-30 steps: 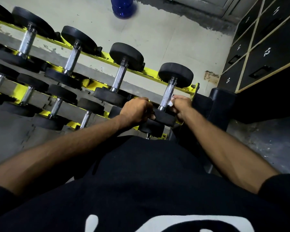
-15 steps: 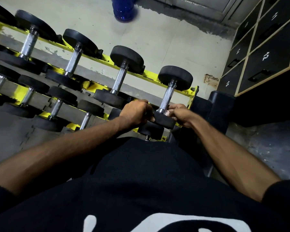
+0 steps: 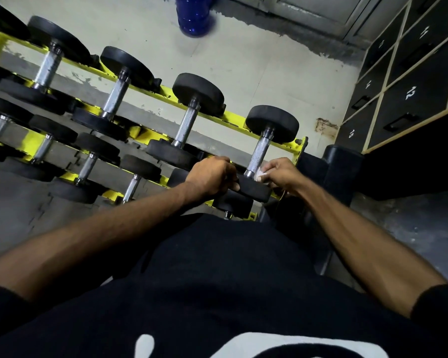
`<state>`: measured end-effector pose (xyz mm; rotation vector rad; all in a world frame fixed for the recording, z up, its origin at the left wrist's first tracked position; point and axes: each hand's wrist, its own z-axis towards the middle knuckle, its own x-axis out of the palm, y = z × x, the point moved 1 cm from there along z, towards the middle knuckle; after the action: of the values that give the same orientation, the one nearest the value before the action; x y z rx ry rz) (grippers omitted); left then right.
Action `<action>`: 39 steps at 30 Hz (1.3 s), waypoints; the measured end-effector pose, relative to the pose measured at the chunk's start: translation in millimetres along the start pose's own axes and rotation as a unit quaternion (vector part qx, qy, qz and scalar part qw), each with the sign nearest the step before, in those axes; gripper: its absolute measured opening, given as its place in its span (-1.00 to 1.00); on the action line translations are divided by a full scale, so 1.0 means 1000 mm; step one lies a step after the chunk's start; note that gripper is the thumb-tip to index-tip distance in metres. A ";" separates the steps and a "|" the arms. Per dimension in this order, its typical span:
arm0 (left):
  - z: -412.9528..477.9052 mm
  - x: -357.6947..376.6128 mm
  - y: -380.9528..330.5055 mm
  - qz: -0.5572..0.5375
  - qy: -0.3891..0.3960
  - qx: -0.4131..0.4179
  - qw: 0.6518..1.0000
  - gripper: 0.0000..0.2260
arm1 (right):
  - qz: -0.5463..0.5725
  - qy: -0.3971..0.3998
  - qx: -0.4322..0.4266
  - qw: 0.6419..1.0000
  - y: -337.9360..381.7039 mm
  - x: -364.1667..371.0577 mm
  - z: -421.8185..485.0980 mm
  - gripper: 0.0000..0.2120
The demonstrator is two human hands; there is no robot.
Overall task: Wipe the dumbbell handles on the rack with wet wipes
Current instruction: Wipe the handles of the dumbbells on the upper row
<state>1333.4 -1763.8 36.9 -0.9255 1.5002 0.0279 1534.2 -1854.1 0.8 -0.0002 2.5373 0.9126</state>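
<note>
Right hand (image 3: 279, 174) pinches the wipe (image 3: 259, 175) against the foot of the handle (image 3: 259, 152), fingers curled. Left hand (image 3: 211, 175) clenches round the near head of the same dumbbell (image 3: 272, 124), steadying it.

Change: half a second back the wipe was buried in my fist, lower by the head. Now it shows white on the steel again.

Reading: the stroke restarts at the bottom. The upper handle, beyond my hands, likely needs a pass.

This dumbbell sits at the rack's (image 3: 299, 146) end by my right hand. Other dumbbells (image 3: 186, 125) wait beyond my left hand.
</note>
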 end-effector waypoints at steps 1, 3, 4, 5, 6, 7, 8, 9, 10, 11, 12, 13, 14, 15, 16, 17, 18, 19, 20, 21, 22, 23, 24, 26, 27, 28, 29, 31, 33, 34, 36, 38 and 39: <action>0.000 0.000 0.000 0.000 -0.001 0.003 1.000 -0.82 | 0.006 -0.005 -0.024 1.000 -0.002 -0.003 -0.003 -0.82; 0.000 0.000 0.000 0.003 -0.001 0.007 1.000 -0.81 | -0.021 -0.024 -0.111 0.993 -0.002 -0.003 -0.007 -0.83; 0.001 0.000 0.001 0.005 0.000 0.008 1.000 -0.81 | -0.074 -0.039 -0.171 0.982 0.001 -0.001 -0.008 -0.84; 0.001 0.000 0.001 0.006 0.001 0.007 1.000 -0.80 | -0.134 -0.052 -0.223 0.964 0.004 0.002 -0.007 -0.85; 0.001 0.000 0.001 0.006 0.002 0.005 1.000 -0.80 | -0.190 -0.059 -0.264 0.944 0.011 0.006 -0.005 -0.86; 0.000 0.001 0.000 0.006 0.002 0.002 1.000 -0.80 | -0.246 -0.062 -0.294 0.922 0.020 0.008 -0.004 -0.85; 0.000 0.001 0.000 0.004 0.002 -0.002 1.000 -0.81 | -0.310 -0.058 -0.311 0.897 0.029 0.012 -0.002 -0.83; -0.001 0.002 0.000 0.001 0.000 -0.007 1.000 -0.81 | -0.384 -0.047 -0.311 0.868 0.040 0.016 0.000 -0.81; -0.002 0.002 0.000 -0.004 0.000 -0.011 1.000 -0.81 | -0.457 -0.027 -0.292 0.840 0.050 0.020 0.005 -0.80; -0.002 0.002 0.000 -0.007 0.000 -0.012 1.000 -0.81 | -0.520 -0.004 -0.259 0.814 0.060 0.026 0.009 -0.79; -0.003 0.002 0.000 -0.010 0.002 -0.013 1.000 -0.81 | -0.569 0.020 -0.221 0.792 0.068 0.032 0.012 -0.80; -0.004 0.002 0.001 -0.011 0.003 -0.013 1.000 -0.81 | -0.601 0.048 -0.188 0.776 0.075 0.038 0.014 -0.82; -0.004 0.001 0.001 -0.011 0.003 -0.013 1.000 -0.81 | -0.614 0.079 -0.160 0.769 0.081 0.042 0.016 -0.84; -0.004 0.001 0.001 -0.011 0.003 -0.012 1.000 -0.81 | -0.610 0.107 -0.142 0.772 0.085 0.044 0.017 -0.86; -0.004 0.001 0.002 -0.011 0.002 -0.009 1.000 -0.81 | -0.598 0.126 -0.133 0.781 0.088 0.044 0.017 -0.88; -0.004 0.001 0.002 -0.011 0.002 -0.008 1.000 -0.81 | -0.584 0.131 -0.138 0.789 0.089 0.041 0.016 -0.88; -0.003 0.001 0.002 -0.009 0.003 -0.007 1.000 -0.80 | -0.567 0.120 -0.161 0.799 0.087 0.037 0.015 -0.86; -0.003 0.001 0.001 -0.008 0.003 -0.007 1.000 -0.80 | -0.545 0.099 -0.196 0.809 0.083 0.032 0.014 -0.82; -0.003 0.001 0.002 -0.010 0.002 -0.008 1.000 -0.81 | -0.521 0.073 -0.233 0.818 0.075 0.025 0.014 -0.78; -0.003 0.001 0.002 -0.013 0.001 -0.010 1.000 -0.81 | -0.497 0.050 -0.265 0.825 0.066 0.019 0.013 -0.77; -0.003 0.001 0.003 -0.015 0.001 -0.011 1.000 -0.82 | -0.477 0.031 -0.292 0.828 0.057 0.014 0.010 -0.78; -0.003 0.001 0.003 -0.016 0.001 -0.012 1.000 -0.82 | -0.463 0.011 -0.317 0.828 0.048 0.010 0.009 -0.80; -0.003 0.000 0.002 -0.015 0.002 -0.011 1.000 -0.82 | -0.453 -0.016 -0.339 0.824 0.042 0.008 0.006 -0.82; -0.002 -0.001 0.002 -0.014 0.004 -0.009 1.000 -0.82 | -0.446 -0.093 -0.351 0.818 0.040 0.009 0.005 -0.83; -0.002 -0.001 0.002 -0.014 0.003 -0.008 1.000 -0.83 | -0.451 -0.134 -0.338 0.815 0.043 0.010 0.009 -0.81; -0.002 -0.001 0.002 -0.014 0.003 -0.008 1.000 -0.83 | -0.467 -0.168 -0.311 0.810 0.048 0.012 0.014 -0.77; -0.002 0.000 0.002 -0.014 0.003 -0.007 1.000 -0.83 | -0.494 -0.191 -0.278 0.801 0.055 0.014 0.018 -0.74; -0.003 0.001 0.002 -0.010 0.003 -0.004 1.000 -0.81 | -0.550 -0.208 -0.215 0.780 0.071 0.016 0.023 -0.74; -0.003 0.001 0.002 -0.008 -0.001 0.000 1.000 -0.80 | -0.576 -0.193 -0.185 0.773 0.084 0.019 0.024 -0.78; -0.004 0.001 0.002 -0.009 -0.001 0.000 1.000 -0.80 | -0.591 -0.177 -0.191 0.764 0.087 0.020 0.022 -0.79; -0.003 0.001 0.002 -0.009 0.001 0.002 1.000 -0.80 | -0.608 -0.129 -0.231 0.749 0.085 0.021 0.018 -0.86; -0.002 0.000 0.002 -0.006 0.005 0.004 1.000 -0.80 | -0.571 -0.106 -0.285 0.763 0.071 0.019 0.016 -0.88; -0.002 0.000 0.002 -0.005 0.007 0.003 1.000 -0.80 | -0.517 -0.115 -0.303 0.792 0.061 0.016 0.014 -0.87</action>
<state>1330.8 -1763.0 36.3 -0.9306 1.5073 0.0090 1516.1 -1795.9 21.5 -1.2441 1.4865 1.0522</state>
